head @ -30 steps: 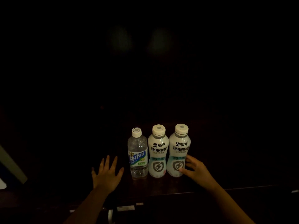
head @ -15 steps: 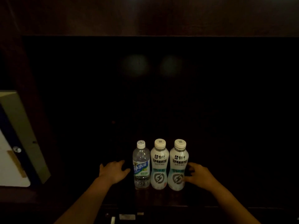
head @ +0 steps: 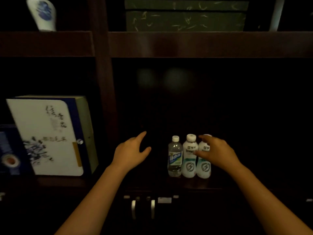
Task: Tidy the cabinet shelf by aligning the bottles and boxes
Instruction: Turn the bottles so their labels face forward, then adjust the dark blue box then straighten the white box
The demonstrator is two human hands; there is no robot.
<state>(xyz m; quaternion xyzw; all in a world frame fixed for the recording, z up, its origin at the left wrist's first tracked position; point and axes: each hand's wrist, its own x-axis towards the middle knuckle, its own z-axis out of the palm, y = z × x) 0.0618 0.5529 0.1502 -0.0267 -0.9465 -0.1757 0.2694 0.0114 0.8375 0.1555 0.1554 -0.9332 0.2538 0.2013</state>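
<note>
Three bottles stand side by side, touching, near the front of a dark cabinet shelf [head: 186, 184]: a clear water bottle [head: 175, 156] with a blue label, a middle white bottle [head: 189, 165] and a right white bottle [head: 204, 167]. My right hand [head: 216, 152] wraps the neck and cap of the right white bottle, hiding its top; the thumb reaches towards the middle bottle. My left hand [head: 131, 152] hovers with spread fingers, holding nothing, a hand's width left of the clear bottle.
A wooden divider [head: 105, 99] separates this compartment from the left one, where a white-and-blue box [head: 49, 136] and a dark blue box [head: 8, 150] stand. On the shelf above are a green box [head: 184, 17] and a blue-and-white vase [head: 43, 13]. Door handles [head: 143, 209] sit below.
The view has pulled back and tilted up, showing more of the cabinet. My right hand rose from the right bottle's base to its neck. My left hand lifted and moved away from the clear bottle.
</note>
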